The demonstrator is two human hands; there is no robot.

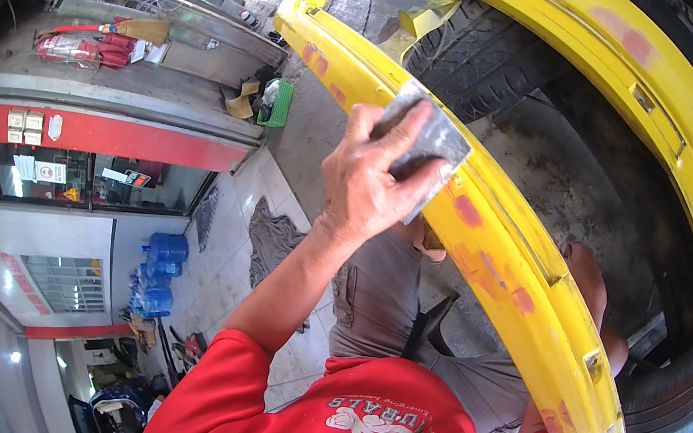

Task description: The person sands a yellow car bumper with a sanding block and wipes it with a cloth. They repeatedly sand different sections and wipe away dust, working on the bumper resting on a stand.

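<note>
My left hand (369, 184) presses a grey sheet of sandpaper (439, 136) flat against the edge of a long yellow car body panel (516, 267), fingers spread over the sheet. The panel curves across the view and carries several pinkish-red filler patches. My right forearm (590, 277) reaches behind the panel at the right. That hand is hidden by the yellow edge. I wear a red shirt and grey trousers.
A black tyre (485, 50) sits behind the panel at the top, another tyre (667, 394) at the lower right. A grey cloth (273, 237) lies on the tiled floor. Blue water jugs (164, 253), a green basket (278, 105) and a cluttered bench stand to the left.
</note>
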